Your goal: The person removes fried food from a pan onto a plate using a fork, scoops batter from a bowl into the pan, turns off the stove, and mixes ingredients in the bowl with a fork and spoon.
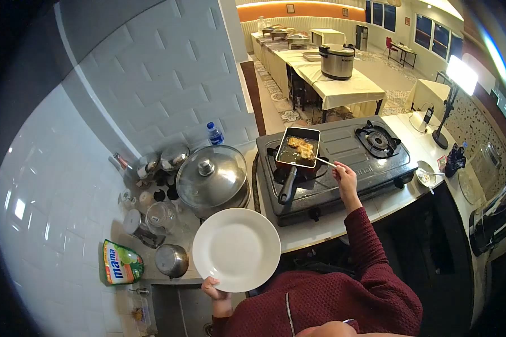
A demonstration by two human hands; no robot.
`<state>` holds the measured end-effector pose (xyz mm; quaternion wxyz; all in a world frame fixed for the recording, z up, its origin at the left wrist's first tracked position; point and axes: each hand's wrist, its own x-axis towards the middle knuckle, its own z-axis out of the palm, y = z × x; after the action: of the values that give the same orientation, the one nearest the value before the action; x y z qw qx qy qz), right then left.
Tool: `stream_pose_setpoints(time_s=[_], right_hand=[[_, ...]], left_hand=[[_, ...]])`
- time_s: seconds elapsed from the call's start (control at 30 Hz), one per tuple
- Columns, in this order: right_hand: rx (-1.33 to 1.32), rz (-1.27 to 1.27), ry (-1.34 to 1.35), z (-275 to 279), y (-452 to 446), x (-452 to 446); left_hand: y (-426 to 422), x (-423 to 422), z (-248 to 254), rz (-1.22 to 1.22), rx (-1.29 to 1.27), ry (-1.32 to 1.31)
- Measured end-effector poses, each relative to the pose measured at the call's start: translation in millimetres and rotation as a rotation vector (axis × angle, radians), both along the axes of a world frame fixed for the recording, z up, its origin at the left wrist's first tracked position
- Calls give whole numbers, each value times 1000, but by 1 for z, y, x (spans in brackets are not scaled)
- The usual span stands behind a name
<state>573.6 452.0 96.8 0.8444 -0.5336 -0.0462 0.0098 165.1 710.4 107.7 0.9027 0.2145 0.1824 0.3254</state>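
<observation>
Left hand [212, 288]: gripping 1 white plate [236, 250] by its near edge, above the counter [302, 237], beside the lidded pot [211, 177]. Right hand [344, 174]: closed on 1 thin utensil [326, 162], its far end at the browned food [301, 147]. Food lies in the square pan [298, 160], on the left burner of the 2-burner stove [343, 178]; pan handle points toward the person.
</observation>
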Motion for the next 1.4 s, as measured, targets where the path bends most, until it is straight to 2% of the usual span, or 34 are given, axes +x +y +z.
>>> stream_pose_setpoints(time_s=[0.07,0.17,0.27,0.33,0.47,0.6,0.67,0.73,0.8,1.03,1.1,1.17,1.27,1.33,1.4], right_hand=[[9,0,-1,4,1,-2],[0,2,-34,5,1,0],[-11,3,-61,6,2,2],[-14,-3,-70,9,2,2],[-39,3,-99,20,3,-2],[-77,45,-152,55,0,-23],[-98,65,-165,79,1,-41],[-69,135,-162,97,2,-56],[-45,226,-148,110,1,-68],[-186,452,-58,137,22,-99],[-339,440,-136,140,29,-107],[-538,416,-256,141,34,-114],[-643,295,-398,150,38,-128],[-765,189,-491,165,34,-132],[-740,161,-440,168,28,-122]], left_hand=[[-1,5,1,11,20,1],[-1,12,8,-107,-28,-84],[8,26,-14,-95,55,-61],[3,37,-4,-77,46,-34],[7,55,-9,-153,60,-140],[0,68,9,-122,-27,-102],[7,69,-11,-138,-6,-93],[5,71,-9,-125,-23,-58],[-7,75,13,-101,-53,-32],[-13,72,1,-154,-26,-10],[-16,73,5,-146,-31,62],[-17,71,5,-155,-7,29],[-13,69,-7,-184,-41,-25],[-16,70,3,-183,-47,-31],[-16,69,4,-178,-50,-45]])
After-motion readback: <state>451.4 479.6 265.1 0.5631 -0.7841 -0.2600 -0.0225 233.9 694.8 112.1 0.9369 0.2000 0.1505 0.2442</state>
